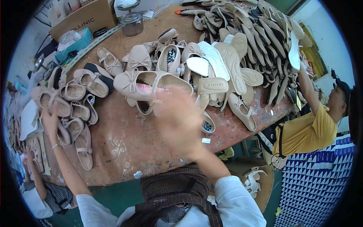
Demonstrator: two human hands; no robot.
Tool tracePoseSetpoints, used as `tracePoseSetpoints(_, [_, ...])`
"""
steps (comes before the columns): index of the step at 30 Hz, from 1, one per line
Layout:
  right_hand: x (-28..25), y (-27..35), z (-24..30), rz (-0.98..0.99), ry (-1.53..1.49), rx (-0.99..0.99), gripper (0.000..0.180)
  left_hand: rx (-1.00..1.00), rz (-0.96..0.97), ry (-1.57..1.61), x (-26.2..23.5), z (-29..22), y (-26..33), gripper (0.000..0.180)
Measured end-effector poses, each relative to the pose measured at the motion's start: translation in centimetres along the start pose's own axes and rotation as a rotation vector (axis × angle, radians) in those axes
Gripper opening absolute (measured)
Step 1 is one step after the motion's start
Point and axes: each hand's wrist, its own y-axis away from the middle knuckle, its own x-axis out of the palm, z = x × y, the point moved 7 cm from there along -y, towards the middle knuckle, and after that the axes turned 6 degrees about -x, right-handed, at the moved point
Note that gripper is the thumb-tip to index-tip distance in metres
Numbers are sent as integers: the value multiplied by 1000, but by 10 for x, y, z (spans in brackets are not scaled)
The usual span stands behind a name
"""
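Note:
My left hand [50, 122] is at the left edge of the worn table [124, 143], with its fingers closed on a beige strap shoe [51, 100] in a cluster of similar flats. My right hand [177, 121] hovers over the table's middle, blurred by motion. It is just in front of a beige flat with a bow [145, 84]. Whether its fingers hold anything is unclear. A small dark-lined flat [207, 125] lies just to its right.
Beige flats and white insoles [211, 56] are heaped across the back and right of the table. A metal pot [131, 22], a cardboard box [85, 19] and a teal box [73, 44] stand at the far left. A person in yellow [308, 130] reaches up at the right. Another person [34, 181] is at lower left.

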Motion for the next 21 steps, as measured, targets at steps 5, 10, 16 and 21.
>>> tracePoseSetpoints(5, [-48,107,-140,-319,-275,999,26,-309,165,-96,19,12,-6,93])
tracePoseSetpoints(10, [-5,110,-161,-134,-199,856,35,-398,440,-173,27,18,-39,97])
tracePoseSetpoints(16, [-35,96,-151,-287,-266,811,24,172,-214,-388,-57,-129,41,65])
tracePoseSetpoints(21, [-34,103,-131,464,205,487,19,240,492,724,-55,-371,173,29])
